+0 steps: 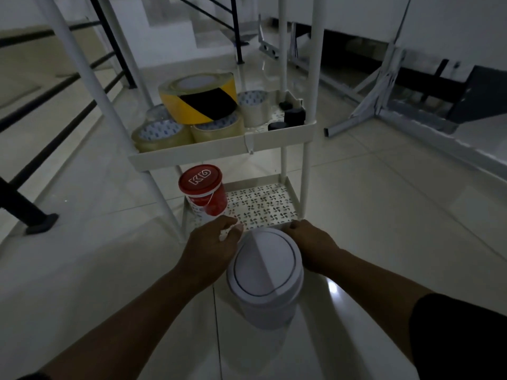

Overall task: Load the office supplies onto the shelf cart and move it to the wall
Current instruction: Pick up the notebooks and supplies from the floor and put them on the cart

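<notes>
Two hands, left hand [212, 246] and right hand [312, 246], clasped around white swing-lid bin [264, 272].

The shelf cart [192, 153] runs out of frame at 12 o'clock, its upper shelves unseen. Fingers of the left hand [212, 246] and right hand [311, 246] curl behind the white bin [264, 272], so each grip's contact is hidden. The yellow-black tape roll [199, 98] covers parts of the clear tape rolls [162, 134]. Small black items [293, 115] at 1 o'clock are too dim to identify. The red tub [203, 192] label is unreadable.
</notes>
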The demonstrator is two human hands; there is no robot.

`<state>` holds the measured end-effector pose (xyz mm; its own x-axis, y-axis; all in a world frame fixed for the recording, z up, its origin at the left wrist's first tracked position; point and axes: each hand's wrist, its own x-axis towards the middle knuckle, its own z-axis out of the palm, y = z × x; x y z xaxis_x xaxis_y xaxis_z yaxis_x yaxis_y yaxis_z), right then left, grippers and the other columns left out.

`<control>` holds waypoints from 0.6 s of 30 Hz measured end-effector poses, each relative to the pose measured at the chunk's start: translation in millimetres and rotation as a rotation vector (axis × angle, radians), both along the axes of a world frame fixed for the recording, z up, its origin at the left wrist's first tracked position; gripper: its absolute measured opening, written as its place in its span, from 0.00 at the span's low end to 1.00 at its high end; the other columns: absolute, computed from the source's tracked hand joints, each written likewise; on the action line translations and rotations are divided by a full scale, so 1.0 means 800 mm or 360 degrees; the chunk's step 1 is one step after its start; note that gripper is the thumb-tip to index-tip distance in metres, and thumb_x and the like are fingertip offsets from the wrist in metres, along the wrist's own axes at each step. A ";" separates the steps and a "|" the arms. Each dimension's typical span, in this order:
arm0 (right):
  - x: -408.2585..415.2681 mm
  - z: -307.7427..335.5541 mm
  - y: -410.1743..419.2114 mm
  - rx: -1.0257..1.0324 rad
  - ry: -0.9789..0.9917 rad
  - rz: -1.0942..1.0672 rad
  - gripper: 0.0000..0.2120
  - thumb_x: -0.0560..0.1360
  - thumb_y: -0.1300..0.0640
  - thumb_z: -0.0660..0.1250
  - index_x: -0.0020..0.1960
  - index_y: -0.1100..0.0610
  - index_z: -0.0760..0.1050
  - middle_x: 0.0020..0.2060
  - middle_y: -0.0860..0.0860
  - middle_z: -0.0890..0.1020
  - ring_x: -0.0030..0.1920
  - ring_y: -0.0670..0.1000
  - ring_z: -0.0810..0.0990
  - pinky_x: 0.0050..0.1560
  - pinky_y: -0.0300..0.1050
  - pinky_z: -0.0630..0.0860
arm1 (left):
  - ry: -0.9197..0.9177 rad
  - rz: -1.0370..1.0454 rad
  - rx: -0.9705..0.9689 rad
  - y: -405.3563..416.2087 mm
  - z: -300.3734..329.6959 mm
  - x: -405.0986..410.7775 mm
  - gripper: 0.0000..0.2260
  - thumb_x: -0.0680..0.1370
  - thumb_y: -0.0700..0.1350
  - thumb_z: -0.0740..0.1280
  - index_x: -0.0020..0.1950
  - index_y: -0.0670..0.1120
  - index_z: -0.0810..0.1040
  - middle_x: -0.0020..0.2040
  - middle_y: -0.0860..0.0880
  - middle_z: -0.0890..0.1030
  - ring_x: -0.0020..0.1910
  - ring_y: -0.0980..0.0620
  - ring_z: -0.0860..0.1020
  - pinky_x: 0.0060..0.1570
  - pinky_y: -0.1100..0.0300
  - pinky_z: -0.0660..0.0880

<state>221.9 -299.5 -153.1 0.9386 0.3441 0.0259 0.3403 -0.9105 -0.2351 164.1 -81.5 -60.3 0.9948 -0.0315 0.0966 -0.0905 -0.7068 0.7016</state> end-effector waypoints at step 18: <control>-0.088 0.049 -0.056 -0.0022 0.0055 -0.0342 0.05 0.74 0.58 0.67 0.49 0.55 0.74 0.47 0.51 0.76 0.44 0.47 0.72 0.44 0.40 0.76 | 0.0015 0.0069 -0.0082 0.010 0.057 -0.043 0.15 0.79 0.54 0.63 0.64 0.51 0.78 0.61 0.51 0.80 0.57 0.53 0.77 0.52 0.62 0.71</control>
<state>151.2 -344.7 -113.5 0.9906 0.1363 -0.0111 0.1301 -0.9644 -0.2304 129.9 -73.5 -14.3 0.9960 0.0166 0.0878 -0.0538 -0.6730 0.7377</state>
